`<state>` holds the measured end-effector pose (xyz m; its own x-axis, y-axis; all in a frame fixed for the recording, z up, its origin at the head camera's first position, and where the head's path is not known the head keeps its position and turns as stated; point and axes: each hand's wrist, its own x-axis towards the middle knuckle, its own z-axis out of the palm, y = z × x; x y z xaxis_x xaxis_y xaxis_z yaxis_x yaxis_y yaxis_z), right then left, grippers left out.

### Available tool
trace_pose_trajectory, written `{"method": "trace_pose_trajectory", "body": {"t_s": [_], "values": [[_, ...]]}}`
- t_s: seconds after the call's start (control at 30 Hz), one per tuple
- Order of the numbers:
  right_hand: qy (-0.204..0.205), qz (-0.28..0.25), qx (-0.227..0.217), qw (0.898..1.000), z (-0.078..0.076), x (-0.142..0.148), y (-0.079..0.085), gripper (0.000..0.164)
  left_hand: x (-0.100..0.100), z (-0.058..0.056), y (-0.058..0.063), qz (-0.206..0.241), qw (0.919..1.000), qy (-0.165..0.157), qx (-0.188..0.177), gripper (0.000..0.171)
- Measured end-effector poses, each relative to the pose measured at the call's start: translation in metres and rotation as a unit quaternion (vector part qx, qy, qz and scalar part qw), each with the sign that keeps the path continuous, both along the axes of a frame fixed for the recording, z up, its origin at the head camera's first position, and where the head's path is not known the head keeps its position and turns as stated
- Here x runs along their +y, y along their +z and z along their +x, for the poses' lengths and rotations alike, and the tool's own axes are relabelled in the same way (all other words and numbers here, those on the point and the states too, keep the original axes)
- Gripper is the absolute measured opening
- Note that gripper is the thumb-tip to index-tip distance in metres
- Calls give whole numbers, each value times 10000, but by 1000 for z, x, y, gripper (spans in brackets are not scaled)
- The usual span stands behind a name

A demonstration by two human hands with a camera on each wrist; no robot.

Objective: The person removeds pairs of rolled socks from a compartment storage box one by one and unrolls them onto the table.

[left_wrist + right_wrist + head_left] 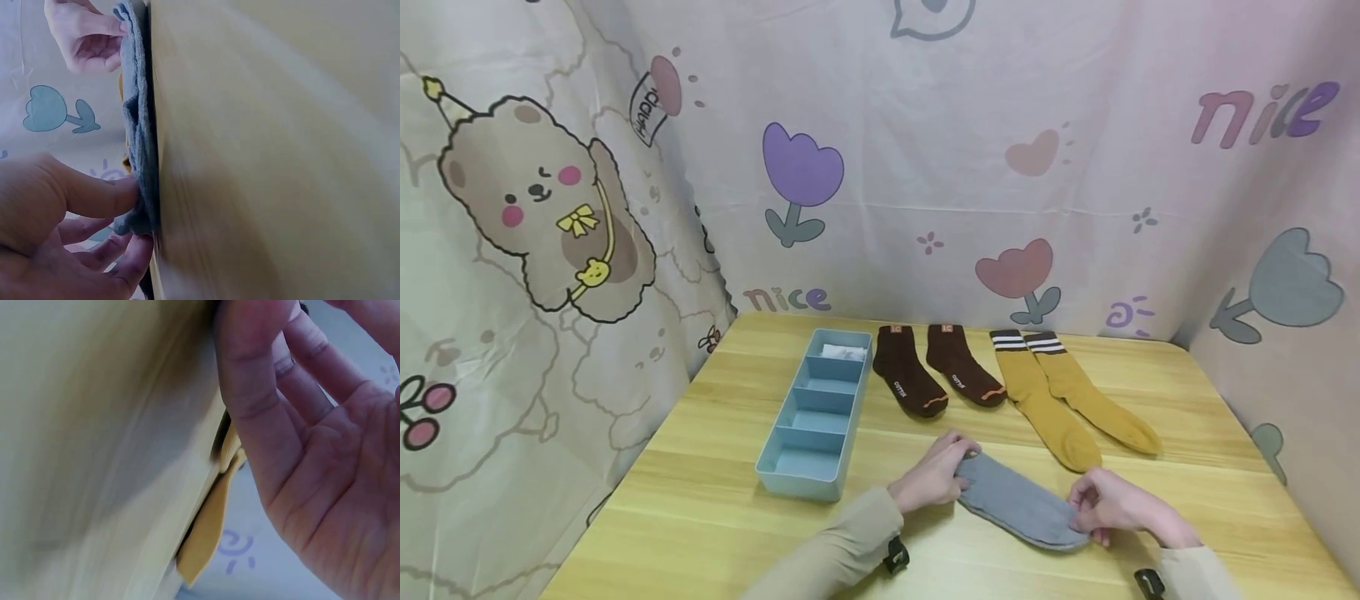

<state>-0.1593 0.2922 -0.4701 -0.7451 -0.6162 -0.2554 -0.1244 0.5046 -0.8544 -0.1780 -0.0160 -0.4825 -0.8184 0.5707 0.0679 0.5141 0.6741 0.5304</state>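
A grey sock (1018,502) lies flat on the table at a slant, its layers stacked as seen edge-on in the left wrist view. My left hand (934,473) pinches its left end between thumb and fingers. At the other end, my right hand (1116,506) holds the sock by its edge with thumb and fingertips. The left wrist view shows the grey sock (139,112) between both hands. In the right wrist view the right hand (312,437) hides the sock, while a yellow sock (209,519) shows beyond it.
A blue box (841,458) with several compartments stands left of the socks; a white folded item (843,352) lies in its far compartment. Two brown socks (906,375) and two yellow socks (1048,408) lie behind the grey one. Printed curtains (925,167) border the wooden table (700,475).
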Motion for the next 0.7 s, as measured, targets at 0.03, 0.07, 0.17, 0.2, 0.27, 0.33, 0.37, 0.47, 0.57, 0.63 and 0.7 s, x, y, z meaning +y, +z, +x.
{"method": "trace_pose_trajectory", "body": {"t_s": [0.03,0.07,0.17,0.2,0.27,0.33,0.37,0.47,0.57,0.63,0.7], "values": [[51,-57,-13,10000,1,3,0,14,3,-1,-1,-21,10000,10,27,52],[104,-107,-22,9999,1,6,0,14,6,-3,-2,-43,10000,15,55,50],[259,-236,-102,9993,3,15,0,16,15,-7,-1,-39,10000,56,-15,46],[292,-257,-132,9992,3,18,0,16,18,-8,-1,-43,10000,70,-48,45],[310,-264,-220,9989,3,23,0,16,23,-10,0,-13,9999,106,-117,42],[315,-257,-292,9987,4,28,0,17,28,-11,0,-4,9997,173,-196,41],[308,-253,-332,9987,4,31,0,18,30,-12,0,0,9996,206,-217,41],[338,-288,-405,9982,4,37,1,20,35,-14,1,107,9989,326,-316,41],[399,-365,-480,9974,4,42,1,22,41,-16,2,225,9984,391,-339,39],[431,-393,-511,9970,4,46,1,22,44,-16,2,237,9985,396,-278,37],[467,-404,-538,9966,5,50,1,23,48,-17,2,229,9987,393,-208,35]]}}
